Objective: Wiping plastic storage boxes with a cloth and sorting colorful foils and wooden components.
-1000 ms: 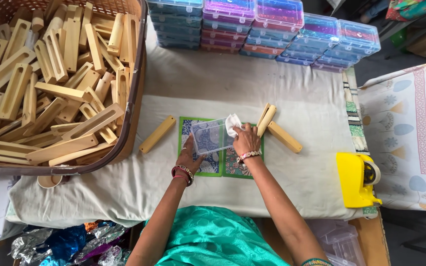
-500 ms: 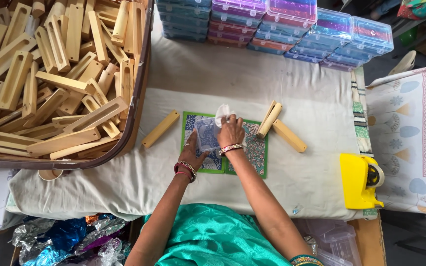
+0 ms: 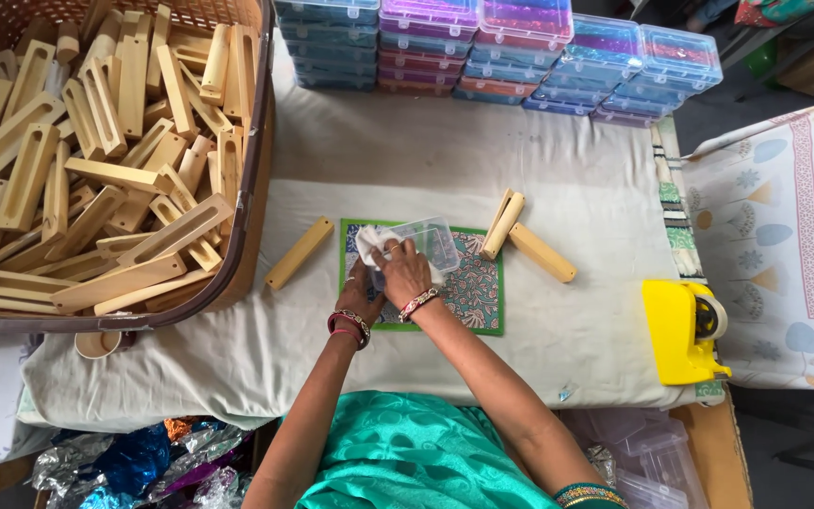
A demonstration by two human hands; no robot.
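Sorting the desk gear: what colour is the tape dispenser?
Bright yellow; the tape dispenser sits at the table's right edge, clearest in the head view.

A table (image 3: 237, 368) draped in a cream cloth (image 3: 567, 160) fills the middle of the view under soft, even light. To the right, just beside it, stands a surface under a pale floral cloth with a pink border (image 3: 784, 236). A strip of grey floor (image 3: 718, 113) shows between them at the far right. Crumpled shiny foil (image 3: 134, 467) lies at the near left, below the table edge.
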